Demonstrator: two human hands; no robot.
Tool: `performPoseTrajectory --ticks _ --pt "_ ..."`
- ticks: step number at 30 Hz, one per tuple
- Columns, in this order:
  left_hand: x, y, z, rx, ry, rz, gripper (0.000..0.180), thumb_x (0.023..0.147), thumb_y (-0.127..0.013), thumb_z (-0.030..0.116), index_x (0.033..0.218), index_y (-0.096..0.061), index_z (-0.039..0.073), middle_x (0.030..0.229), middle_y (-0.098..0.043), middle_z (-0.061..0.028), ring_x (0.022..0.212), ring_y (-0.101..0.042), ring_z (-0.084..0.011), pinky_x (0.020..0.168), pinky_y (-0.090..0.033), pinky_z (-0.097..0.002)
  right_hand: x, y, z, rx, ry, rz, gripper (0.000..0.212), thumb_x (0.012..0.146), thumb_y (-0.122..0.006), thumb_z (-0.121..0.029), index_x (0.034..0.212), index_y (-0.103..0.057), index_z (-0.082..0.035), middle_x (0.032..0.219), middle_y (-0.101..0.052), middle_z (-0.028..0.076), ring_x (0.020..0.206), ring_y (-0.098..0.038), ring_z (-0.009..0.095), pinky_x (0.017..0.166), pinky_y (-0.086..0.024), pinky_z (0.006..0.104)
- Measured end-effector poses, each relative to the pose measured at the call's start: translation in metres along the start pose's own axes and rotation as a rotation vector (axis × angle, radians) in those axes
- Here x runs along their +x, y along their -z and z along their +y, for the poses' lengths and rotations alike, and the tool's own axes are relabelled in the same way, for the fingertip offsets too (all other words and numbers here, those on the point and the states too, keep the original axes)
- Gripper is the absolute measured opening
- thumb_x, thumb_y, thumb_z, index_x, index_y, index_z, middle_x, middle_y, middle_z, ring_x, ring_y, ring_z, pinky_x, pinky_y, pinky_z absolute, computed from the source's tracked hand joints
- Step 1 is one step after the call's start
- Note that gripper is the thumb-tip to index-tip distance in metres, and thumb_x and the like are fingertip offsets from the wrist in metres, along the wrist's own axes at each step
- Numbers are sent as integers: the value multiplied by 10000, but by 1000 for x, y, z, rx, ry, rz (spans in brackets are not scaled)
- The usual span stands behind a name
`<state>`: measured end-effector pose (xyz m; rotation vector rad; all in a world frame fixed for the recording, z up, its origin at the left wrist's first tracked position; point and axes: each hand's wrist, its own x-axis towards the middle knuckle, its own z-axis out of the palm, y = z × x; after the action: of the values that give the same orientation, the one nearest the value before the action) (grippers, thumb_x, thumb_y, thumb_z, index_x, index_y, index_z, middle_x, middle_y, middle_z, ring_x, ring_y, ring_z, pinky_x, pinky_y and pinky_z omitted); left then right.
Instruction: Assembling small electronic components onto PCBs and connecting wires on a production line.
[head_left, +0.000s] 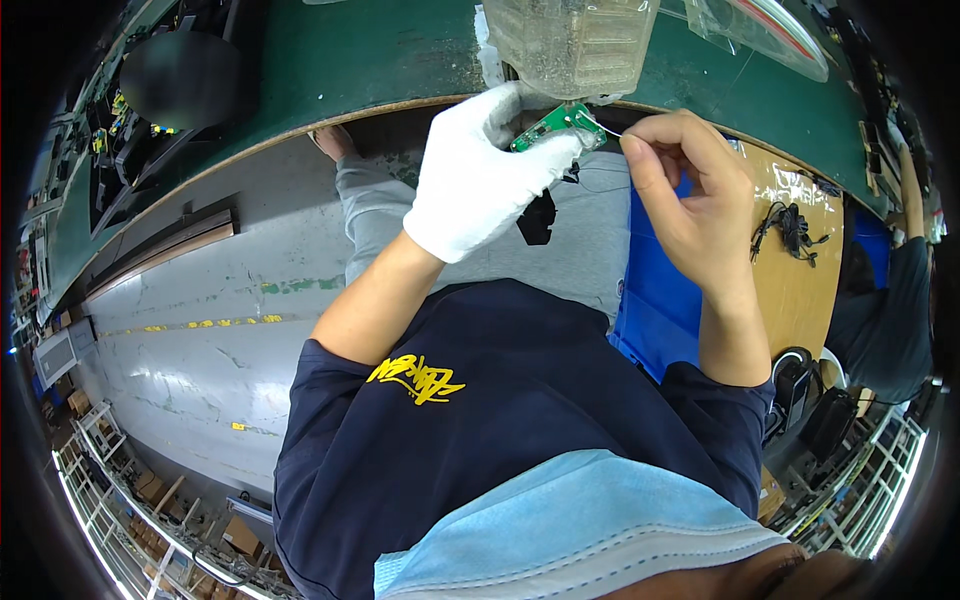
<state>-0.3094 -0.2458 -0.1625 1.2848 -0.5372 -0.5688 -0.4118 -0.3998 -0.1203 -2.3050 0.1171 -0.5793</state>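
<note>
My left hand [478, 172], in a white glove, grips a small green circuit board [545, 128] between thumb and fingers. The board is held just in front of the table edge, tilted, with small parts on its face. Bare and pinched, my right hand [695, 190] is close to the board's right side. A thin white wire [607, 130] runs from the board to my right thumb and forefinger, which are closed on its end. Right behind the board stands a cloudy, dusty plastic cover [570, 45], partly over the table edge.
A green-topped workbench [370, 55] spans the far side. Clear plastic bags [765, 30] lie on it at the far right. Beside my right arm are a blue bin [655, 290] and a brown board with a bundle of black cable [792, 230]. Another person's dark sleeve [890, 310] shows at the right.
</note>
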Motion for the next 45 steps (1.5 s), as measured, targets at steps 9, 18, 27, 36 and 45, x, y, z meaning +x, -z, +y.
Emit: performPoseTrajectory --ticks 9,18,27,36,45 --pt "-3 1 -5 -1 14 -13 316 815 -694 48 1093 -605 -73 919 -667 -90 780 -603 -77 669 -505 -221 -1 3 0 -3 61 -10 62 782 -699 -30 839 -680 -14 648 -589 42 502 -472 90 462 -349 220" --pt "-2 2 -3 28 34 -8 324 803 -706 53 1088 -609 -67 914 -666 -89 772 -599 -73 658 -497 -221 -1 -2 0 43 -1 11 74 774 -705 -20 845 -687 -29 650 -589 30 471 -388 75 427 -276 234" --pt "-2 4 -3 32 24 -16 312 800 -708 48 1079 -615 -59 905 -665 -79 748 -587 -64 643 -491 -217 4 -8 2 44 19 13 80 783 -701 -23 861 -695 -36 650 -585 25 494 -449 69 447 -321 218" --pt "-10 5 -6 -2 85 -26 325 805 -688 21 1112 -609 -51 958 -674 -93 780 -618 -79 665 -508 -214 -12 7 24 590 -160 10 53 855 -632 -6 899 -629 24 780 -596 17 694 -516 63 656 -418 209" --pt "-27 17 -10 491 -351 -94 394 676 -686 -77 1039 -676 78 959 -670 -79 893 -639 -200 794 -505 -296 -36 7 43 890 -456 -432 35 847 -620 7 869 -596 19 617 -427 -30 439 -396 25 380 -363 188"
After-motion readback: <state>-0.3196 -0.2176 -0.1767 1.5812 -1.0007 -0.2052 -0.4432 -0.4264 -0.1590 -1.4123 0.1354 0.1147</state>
